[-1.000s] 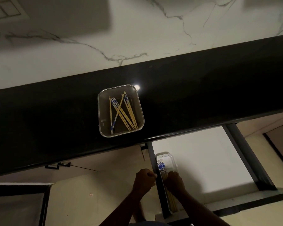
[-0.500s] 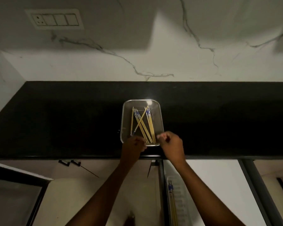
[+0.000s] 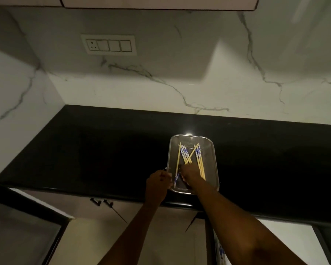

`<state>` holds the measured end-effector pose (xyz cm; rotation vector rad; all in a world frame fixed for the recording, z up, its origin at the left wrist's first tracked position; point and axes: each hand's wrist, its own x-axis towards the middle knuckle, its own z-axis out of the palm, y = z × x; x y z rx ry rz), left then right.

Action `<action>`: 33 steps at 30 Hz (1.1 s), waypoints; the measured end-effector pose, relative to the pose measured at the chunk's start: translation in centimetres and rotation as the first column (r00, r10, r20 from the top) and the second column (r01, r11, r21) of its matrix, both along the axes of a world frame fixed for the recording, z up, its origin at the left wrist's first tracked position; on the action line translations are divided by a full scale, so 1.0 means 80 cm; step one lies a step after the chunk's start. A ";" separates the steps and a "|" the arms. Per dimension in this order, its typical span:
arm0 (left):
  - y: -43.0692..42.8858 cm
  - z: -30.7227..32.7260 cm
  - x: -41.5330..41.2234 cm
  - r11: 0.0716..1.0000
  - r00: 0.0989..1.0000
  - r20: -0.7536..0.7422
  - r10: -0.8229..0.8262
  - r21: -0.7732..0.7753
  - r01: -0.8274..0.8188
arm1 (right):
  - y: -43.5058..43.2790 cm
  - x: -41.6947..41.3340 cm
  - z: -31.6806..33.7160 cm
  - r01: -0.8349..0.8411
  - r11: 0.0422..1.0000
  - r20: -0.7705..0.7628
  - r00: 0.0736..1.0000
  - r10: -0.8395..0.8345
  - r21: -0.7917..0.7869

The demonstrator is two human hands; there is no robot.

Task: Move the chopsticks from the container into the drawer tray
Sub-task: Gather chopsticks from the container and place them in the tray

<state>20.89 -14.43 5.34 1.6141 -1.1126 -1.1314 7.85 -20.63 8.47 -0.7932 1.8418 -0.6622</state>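
Note:
A metal mesh container (image 3: 216, 165) stands on the black counter near its front edge. Several yellow chopsticks (image 3: 188, 154) with blue-and-white ends lie crossed inside it. My right hand (image 3: 190, 174) reaches into the container from the near side, with its fingertips curled down on the chopsticks where they cross. My left hand (image 3: 158, 181) grips the container's near left rim with curled fingers. At the bottom edge, a sliver of the white drawer tray (image 3: 221, 252) shows, with blue chopstick ends in it, mostly hidden by my right forearm.
The black counter (image 3: 96, 150) runs left into a corner of marble wall. A switch plate (image 3: 109, 45) is on the back wall. Below the counter, the white open drawer (image 3: 287, 243) lies at the right, with its dark frame (image 3: 325, 245). Cabinet handles (image 3: 101, 202) are under the counter edge.
My right hand went from the container's near rim into it, onto the chopsticks. My left hand shifted to the left rim. The view tilted up and left.

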 end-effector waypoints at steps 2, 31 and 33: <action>-0.003 0.001 0.010 1.000 1.000 -0.022 -0.002 -0.004 0.002 | -0.005 0.000 0.001 0.019 1.000 0.002 1.000 -0.019 0.017; -0.026 0.032 0.056 0.942 0.977 -0.214 -0.015 0.323 0.085 | 0.004 0.003 -0.017 -0.417 0.909 -0.407 0.835 0.370 -0.028; -0.025 0.033 0.059 0.935 0.975 -0.224 -0.001 0.345 0.080 | 0.000 0.006 -0.024 -0.410 0.912 -0.384 0.838 0.387 0.024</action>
